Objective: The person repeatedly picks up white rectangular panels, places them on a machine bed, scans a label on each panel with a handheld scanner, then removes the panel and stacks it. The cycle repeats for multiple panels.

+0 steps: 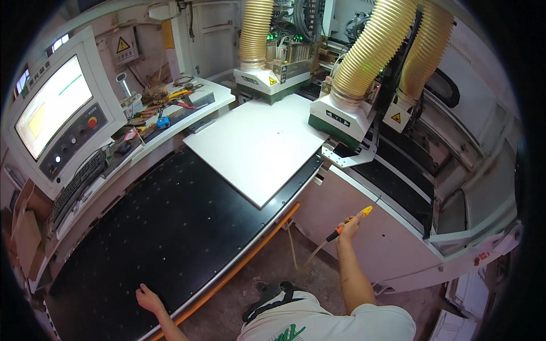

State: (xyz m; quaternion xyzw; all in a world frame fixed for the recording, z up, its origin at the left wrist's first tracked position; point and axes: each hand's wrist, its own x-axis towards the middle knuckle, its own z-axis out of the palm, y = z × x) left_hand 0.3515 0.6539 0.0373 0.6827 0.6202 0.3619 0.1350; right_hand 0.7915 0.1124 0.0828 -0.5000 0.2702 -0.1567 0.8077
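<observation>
My right hand (350, 228) is wrapped round the handle of an air blow gun (365, 212), yellow at the front and orange further back. Its thin nozzle points up and away, in front of the machine's pale side panel. A hose (316, 250) hangs from the handle toward the floor. Over the near left part of the black table (153, 227), my left hand (149, 298) holds nothing, its thumb and fingers slightly apart. Whether it touches the surface I cannot tell. A white board (256, 148) lies flat across the table's far end, away from both hands.
Machine heads with ribbed yellow hoses (372, 51) stand over the board's far side. At left are a control screen (54, 108), a keyboard (77, 184) and a bench of tools (170, 108). An orange rail (244, 261) runs along the table's near edge.
</observation>
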